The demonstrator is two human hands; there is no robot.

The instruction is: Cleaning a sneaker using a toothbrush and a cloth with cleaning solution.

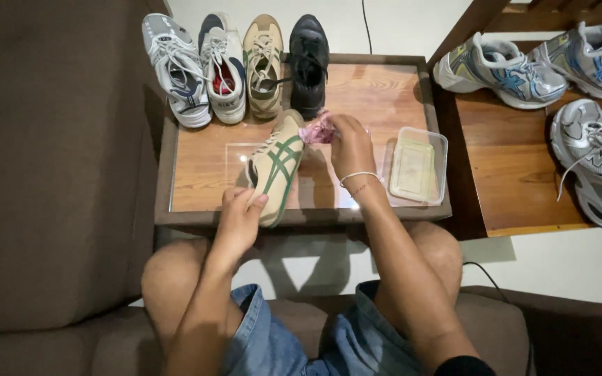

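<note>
Left hand (240,212) fingers grip the cream shoe (277,166) by its heel above the worktop (377,97); right hand (348,143) fingers pinch a pink cloth (316,131) against its toe.

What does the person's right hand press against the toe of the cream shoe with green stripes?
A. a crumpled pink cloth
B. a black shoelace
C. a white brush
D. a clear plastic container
A: the right hand holds a crumpled pink cloth at the toe of the cream shoe with green stripes, while the left hand grips its heel; the clear plastic container sits apart on the table.
</note>
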